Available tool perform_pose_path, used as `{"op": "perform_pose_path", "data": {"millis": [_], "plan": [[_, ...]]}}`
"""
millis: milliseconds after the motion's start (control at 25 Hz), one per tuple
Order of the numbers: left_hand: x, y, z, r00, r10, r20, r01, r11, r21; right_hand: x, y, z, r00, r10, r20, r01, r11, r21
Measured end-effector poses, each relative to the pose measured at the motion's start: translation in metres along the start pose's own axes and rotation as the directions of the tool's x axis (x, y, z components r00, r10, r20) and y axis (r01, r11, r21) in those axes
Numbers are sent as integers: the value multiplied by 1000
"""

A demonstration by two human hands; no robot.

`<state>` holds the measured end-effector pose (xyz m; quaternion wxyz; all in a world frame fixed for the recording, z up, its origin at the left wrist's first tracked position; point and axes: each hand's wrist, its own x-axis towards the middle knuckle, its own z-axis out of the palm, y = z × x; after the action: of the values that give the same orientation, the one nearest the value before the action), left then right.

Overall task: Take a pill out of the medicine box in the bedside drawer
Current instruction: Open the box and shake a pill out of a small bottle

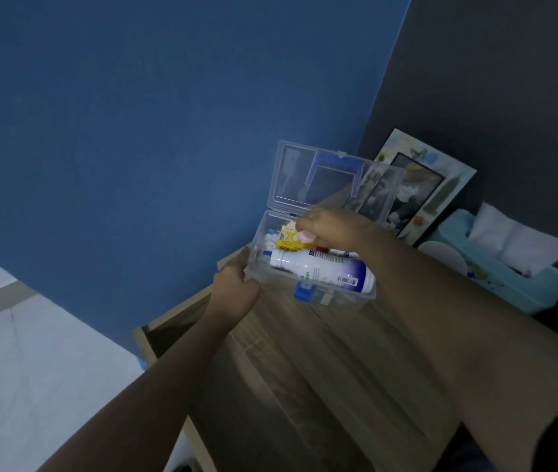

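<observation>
Right of centre in the frame, a small pink pill [306,236] was pinched in the right hand's [334,229] fingers [309,222], just above the open clear box [308,267]. The box sat on the wooden tabletop [322,352], its lid [325,180] tilted back. A white bottle [322,267] and a yellow packet [289,238] lay inside. The left hand [235,291], fingers loosely curled, touched the box's left end. A tissue box [506,267] stood at far right.

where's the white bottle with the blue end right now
In the head view, right of centre, the white bottle lies on its side in the open clear medicine box on the bedside table, just below the right hand.
</observation>
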<state>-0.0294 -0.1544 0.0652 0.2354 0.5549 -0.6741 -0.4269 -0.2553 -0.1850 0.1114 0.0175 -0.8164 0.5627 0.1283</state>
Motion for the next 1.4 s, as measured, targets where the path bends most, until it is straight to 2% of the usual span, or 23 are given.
{"op": "perform_pose_path", "data": {"millis": [80,160,200,280,400,600,680,960,1120,1240,1400], "plan": [[0,5,-5,1000,-16,16,16,999,41,-10,1,-12,995,51,-80,-40,991,131],[-29,36,-28,999,32,-25,-31,999,42,-55,-11,-44,958,163,-238,-83,947,311],[-27,38,-32,998,48,-42,-47,998,33,-62,-15,-46,917,245,-316,-81,887,454],[-69,67,-52,983,166,-77,-159,983,87,-121,-49,-60,825,354,-440,21,758,651],[-64,85,-69,952,305,38,-307,941,140,-136,-76,-42,759,433,-487,129,633,763],[-70,131,-75,869,406,281,-440,895,69,-151,-101,-36,688,517,-509,211,529,822],[-85,147,-73,843,425,329,-477,874,91,-165,-111,-44,659,524,-540,238,535,811],[-129,179,-77,831,443,336,-514,842,160,-205,-130,-71,598,526,-605,252,593,765],[-135,184,-76,837,461,293,-528,822,214,-211,-131,-78,638,496,-589,168,657,735],[-136,185,-78,833,457,313,-535,810,241,-215,-125,-80,670,417,-615,99,770,630],[-137,186,-76,812,486,324,-566,790,234,-219,-125,-84,626,395,-673,70,831,552]]}}
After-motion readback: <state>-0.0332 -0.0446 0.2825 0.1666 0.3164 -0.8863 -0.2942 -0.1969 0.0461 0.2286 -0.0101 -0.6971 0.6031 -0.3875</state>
